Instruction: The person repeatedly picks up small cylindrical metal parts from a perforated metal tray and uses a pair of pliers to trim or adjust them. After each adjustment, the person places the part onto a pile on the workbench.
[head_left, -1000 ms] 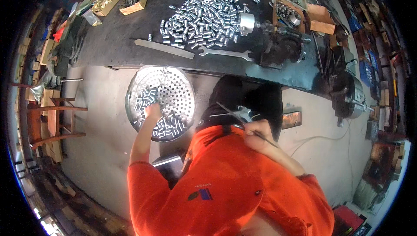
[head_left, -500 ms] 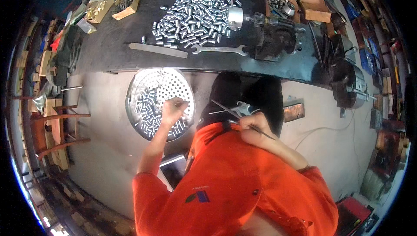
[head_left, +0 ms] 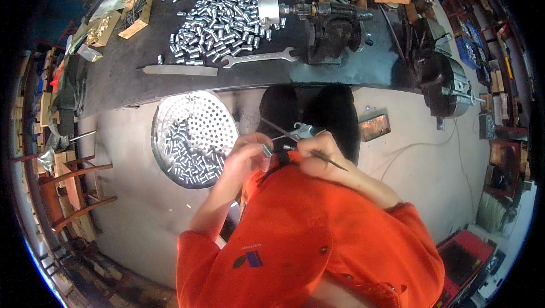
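We pinch a small metal sleeve (head_left: 267, 150) in our left hand (head_left: 250, 157), just beside the right hand (head_left: 318, 152), clenched on a thin rod (head_left: 326, 159). Light, stiff, slippery: grip its sides.

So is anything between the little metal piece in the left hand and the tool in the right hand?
Nothing visible: the small metal sleeve in the left hand faces the thin tool in the right hand across open air.

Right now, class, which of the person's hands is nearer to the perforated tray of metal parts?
Left. The left hand is just right of the tray, close to its rim, holding a small metal part. The right hand is farther right, holding a thin rod.
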`<state>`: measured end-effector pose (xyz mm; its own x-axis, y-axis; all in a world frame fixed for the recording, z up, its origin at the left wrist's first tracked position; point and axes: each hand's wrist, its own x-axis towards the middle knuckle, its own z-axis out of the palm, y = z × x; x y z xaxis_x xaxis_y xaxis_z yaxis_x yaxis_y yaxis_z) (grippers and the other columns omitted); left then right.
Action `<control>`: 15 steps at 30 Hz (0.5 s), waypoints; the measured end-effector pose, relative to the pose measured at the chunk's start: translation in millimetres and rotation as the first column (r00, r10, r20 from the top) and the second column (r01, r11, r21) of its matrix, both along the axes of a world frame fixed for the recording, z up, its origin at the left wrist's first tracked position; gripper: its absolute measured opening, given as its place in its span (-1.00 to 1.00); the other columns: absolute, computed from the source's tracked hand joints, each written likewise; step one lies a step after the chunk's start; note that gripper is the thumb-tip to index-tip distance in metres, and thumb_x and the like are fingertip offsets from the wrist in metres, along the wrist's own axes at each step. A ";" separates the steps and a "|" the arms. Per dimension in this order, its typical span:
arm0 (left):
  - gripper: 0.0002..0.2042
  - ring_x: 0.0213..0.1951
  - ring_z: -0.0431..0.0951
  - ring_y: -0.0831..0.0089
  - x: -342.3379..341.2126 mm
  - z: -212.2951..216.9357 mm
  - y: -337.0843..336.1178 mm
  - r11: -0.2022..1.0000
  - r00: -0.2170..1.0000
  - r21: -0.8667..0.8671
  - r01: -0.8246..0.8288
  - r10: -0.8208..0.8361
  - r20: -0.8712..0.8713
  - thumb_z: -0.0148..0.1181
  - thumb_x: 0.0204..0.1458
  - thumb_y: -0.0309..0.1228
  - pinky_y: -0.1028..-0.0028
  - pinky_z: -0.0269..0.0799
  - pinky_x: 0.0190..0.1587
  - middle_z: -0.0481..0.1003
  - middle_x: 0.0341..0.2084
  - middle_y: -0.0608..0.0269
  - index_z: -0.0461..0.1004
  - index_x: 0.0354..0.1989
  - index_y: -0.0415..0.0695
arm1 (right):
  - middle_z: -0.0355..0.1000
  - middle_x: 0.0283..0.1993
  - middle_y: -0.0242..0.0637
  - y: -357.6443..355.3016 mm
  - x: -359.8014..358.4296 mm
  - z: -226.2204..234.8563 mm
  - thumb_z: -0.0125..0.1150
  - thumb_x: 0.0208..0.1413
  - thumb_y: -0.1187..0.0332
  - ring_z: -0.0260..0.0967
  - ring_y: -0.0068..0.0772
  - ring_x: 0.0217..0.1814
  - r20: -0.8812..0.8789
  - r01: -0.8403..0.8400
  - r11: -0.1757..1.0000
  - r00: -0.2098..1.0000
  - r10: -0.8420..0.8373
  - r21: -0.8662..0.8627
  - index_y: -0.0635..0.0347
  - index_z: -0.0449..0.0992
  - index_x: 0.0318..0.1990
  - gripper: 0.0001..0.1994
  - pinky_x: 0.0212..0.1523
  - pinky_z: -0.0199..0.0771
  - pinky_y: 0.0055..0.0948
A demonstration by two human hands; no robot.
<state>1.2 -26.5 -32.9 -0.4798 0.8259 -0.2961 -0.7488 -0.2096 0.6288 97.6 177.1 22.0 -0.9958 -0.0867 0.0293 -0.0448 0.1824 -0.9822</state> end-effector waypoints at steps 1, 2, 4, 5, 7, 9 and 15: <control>-0.77 -0.65 0.46 0.35 1.7 -1.3 0.5 1.000 1.000 0.021 -0.001 0.001 0.007 0.03 -0.05 -0.38 0.50 0.37 -0.60 0.44 -0.61 0.13 0.39 -0.33 -0.35 | -0.10 -0.73 -0.39 -0.2 -0.5 0.8 0.03 -0.28 0.55 -0.12 -0.63 -0.67 0.005 -0.001 1.000 1.000 0.001 -0.006 0.23 0.09 -0.72 -0.78 -0.67 -0.07 -0.50; -0.76 -0.67 0.44 0.34 3.3 0.5 2.0 1.000 0.999 0.021 -0.020 0.019 0.050 0.03 -0.05 -0.37 0.50 0.36 -0.61 0.43 -0.63 0.14 0.38 -0.35 -0.34 | -0.10 -0.74 -0.38 -0.4 -2.1 3.6 0.04 -0.29 0.55 -0.12 -0.62 -0.67 0.010 -0.005 1.000 1.000 0.005 -0.010 0.23 0.09 -0.72 -0.78 -0.67 -0.07 -0.49; -0.76 -0.70 0.42 0.32 6.6 7.7 6.4 0.998 0.989 0.019 -0.058 0.055 0.136 0.02 -0.06 -0.35 0.49 0.36 -0.62 0.41 -0.66 0.15 0.38 -0.38 -0.32 | -0.09 -0.74 -0.37 -1.2 -4.7 6.0 0.04 -0.30 0.55 -0.11 -0.60 -0.68 -0.003 -0.011 1.000 1.000 0.011 -0.006 0.22 0.09 -0.72 -0.78 -0.67 -0.06 -0.49; -0.77 -0.72 0.41 0.31 6.9 9.5 7.8 0.998 0.986 0.017 -0.067 0.064 0.153 0.02 -0.07 -0.35 0.49 0.36 -0.63 0.40 -0.67 0.16 0.38 -0.38 -0.32 | -0.08 -0.74 -0.36 -1.3 -5.7 6.2 0.04 -0.30 0.55 -0.10 -0.59 -0.69 -0.022 -0.014 1.000 1.000 0.014 0.004 0.22 0.09 -0.72 -0.78 -0.67 -0.06 -0.49; -0.79 -0.75 0.38 0.29 6.3 11.9 9.7 0.996 0.979 0.011 -0.085 0.081 0.188 0.01 -0.07 -0.36 0.48 0.36 -0.64 0.38 -0.70 0.16 0.37 -0.39 -0.30 | -0.07 -0.75 -0.34 -1.0 -7.4 7.2 0.05 -0.30 0.55 -0.08 -0.57 -0.70 -0.037 -0.022 1.000 0.999 0.022 0.007 0.22 0.09 -0.72 -0.78 -0.67 -0.05 -0.48; -0.76 -0.77 0.37 0.28 6.2 12.7 9.2 0.995 0.978 0.009 -0.098 0.094 0.186 0.02 -0.04 -0.34 0.46 0.37 -0.64 0.38 -0.72 0.15 0.37 -0.36 -0.31 | -0.05 -0.75 -0.33 -0.1 -8.5 8.8 0.06 -0.30 0.54 -0.06 -0.55 -0.71 -0.029 -0.032 0.999 0.999 0.032 -0.004 0.22 0.10 -0.72 -0.78 -0.67 -0.04 -0.48; -0.74 -0.74 0.41 0.39 8.9 28.5 11.7 0.973 0.988 -0.171 -0.156 0.157 -0.006 0.01 0.10 -0.30 0.37 0.44 -0.68 0.40 -0.67 0.20 0.40 -0.32 -0.31 | 0.06 -0.75 -0.23 -0.1 -11.9 11.7 0.09 -0.31 0.50 0.04 -0.32 -0.73 -0.134 -0.057 0.994 0.989 0.070 0.094 0.24 0.14 -0.70 -0.79 -0.66 0.07 -0.40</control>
